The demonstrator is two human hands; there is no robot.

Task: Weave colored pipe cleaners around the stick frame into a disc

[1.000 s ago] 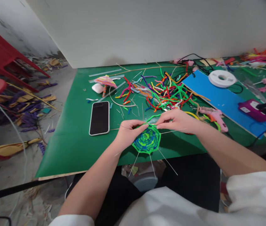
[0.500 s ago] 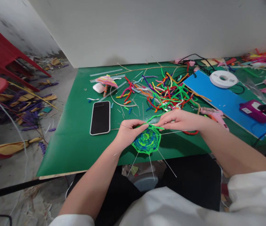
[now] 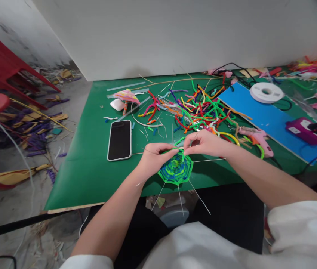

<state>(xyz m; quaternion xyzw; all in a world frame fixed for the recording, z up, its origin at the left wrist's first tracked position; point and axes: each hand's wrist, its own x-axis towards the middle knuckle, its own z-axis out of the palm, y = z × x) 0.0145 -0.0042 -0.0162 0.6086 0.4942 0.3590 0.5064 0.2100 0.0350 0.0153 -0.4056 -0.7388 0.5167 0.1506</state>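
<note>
A green and blue woven disc (image 3: 175,169) with thin white spokes sticking out is held over the front part of the green table. My left hand (image 3: 156,157) pinches the disc's upper left rim between thumb and fingers. At the top of the disc, my right hand (image 3: 200,144) has its thumb and forefinger closed on a bright green pipe cleaner (image 3: 179,142), whose short end hangs over the disc's face. Part of the pipe cleaner loops up behind the fingers.
A phone (image 3: 119,141) lies left of my hands on the green table (image 3: 85,168). Behind are a small umbrella shape (image 3: 127,96) and piled pipe cleaners (image 3: 203,108). A pink glue gun (image 3: 259,138), blue board (image 3: 245,104), white spool (image 3: 266,92) and purple power block (image 3: 305,130) are at right.
My right hand has moved slightly left, closer to my left hand, and the pipe cleaner's end now points down over the disc. A yellow and green pipe cleaner shows beyond the right forearm.
</note>
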